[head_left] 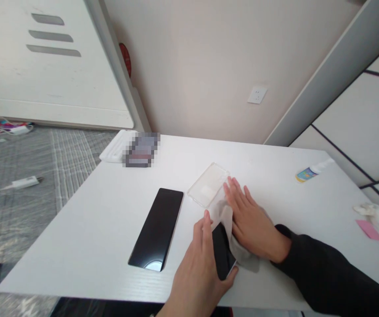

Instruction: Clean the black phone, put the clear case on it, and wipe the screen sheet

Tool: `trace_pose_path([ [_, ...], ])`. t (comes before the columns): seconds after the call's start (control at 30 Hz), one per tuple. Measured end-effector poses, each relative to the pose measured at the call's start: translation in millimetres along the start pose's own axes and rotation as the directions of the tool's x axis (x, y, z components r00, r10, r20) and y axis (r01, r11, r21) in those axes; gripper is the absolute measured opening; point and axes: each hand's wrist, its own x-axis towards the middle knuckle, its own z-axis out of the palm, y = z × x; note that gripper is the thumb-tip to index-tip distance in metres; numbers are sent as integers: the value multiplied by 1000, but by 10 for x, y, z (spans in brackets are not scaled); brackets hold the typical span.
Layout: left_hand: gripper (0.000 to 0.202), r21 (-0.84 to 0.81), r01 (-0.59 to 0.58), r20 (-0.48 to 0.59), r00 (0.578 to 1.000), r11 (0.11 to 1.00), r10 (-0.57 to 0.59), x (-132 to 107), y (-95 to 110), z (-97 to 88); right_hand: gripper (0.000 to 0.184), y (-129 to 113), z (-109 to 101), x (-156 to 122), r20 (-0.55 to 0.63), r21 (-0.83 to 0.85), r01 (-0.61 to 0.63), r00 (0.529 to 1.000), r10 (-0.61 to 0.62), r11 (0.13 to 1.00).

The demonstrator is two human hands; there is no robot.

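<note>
Clear phone case lies empty; left hand grips a phone, right hand presses flat on cloth.

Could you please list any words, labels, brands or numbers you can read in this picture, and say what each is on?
No text can be read.
Spray bottle: coloured label, too small to read.
Box: its face is pixelated.
Pink slip: no print shows.
Phone and the phone under the left hand: dark screens.
</note>
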Motion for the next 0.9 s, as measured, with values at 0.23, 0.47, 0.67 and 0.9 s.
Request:
trace_pose_path([
  [0.23, 134, 23, -64, -24, 998, 998, 64, -7, 5, 3, 81, -183, 45, 20, 27, 30, 77, 997, -78, 997],
  [0.47, 132, -20, -45, -17, 999, 999, 45, 14, -8, 9, 90, -258, 43, 18, -13, 49, 64, 998, -64, 997],
  [0.67, 139, -36, -39, -8, 999, 999, 38, -7, -15, -7, 95, -268, 65, 7, 1, 79, 39, 999, -39, 996],
  [0.9, 148, -21, -17, -7, 1000, 1000, 16, 5, -16, 27, 97, -191, 52, 7, 1, 97, -26, 1000, 26, 995],
])
